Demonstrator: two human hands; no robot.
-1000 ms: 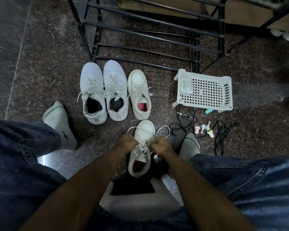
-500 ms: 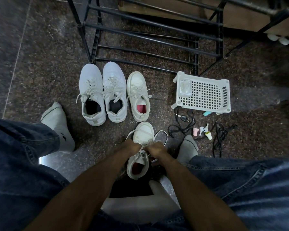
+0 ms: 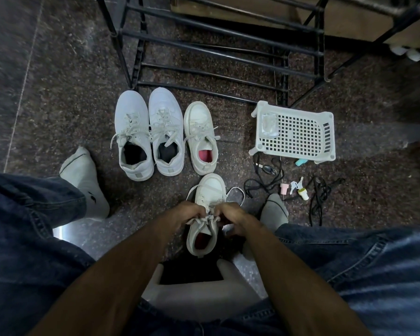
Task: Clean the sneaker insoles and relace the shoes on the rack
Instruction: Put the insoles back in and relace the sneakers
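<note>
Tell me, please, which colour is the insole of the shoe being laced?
Red, seen in the head view inside the shoe.

Left hand (image 3: 192,213) and right hand (image 3: 230,218) drawn closer together over sneaker (image 3: 207,197).

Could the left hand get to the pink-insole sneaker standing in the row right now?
Probably not at once: the left hand pinches the lace of the near sneaker, as does the right hand. Once it lets go, bare floor alone separates it from the pink-insole sneaker, so the path looks free.

four white sneakers (image 3: 205,214), one basket (image 3: 298,134)
</note>
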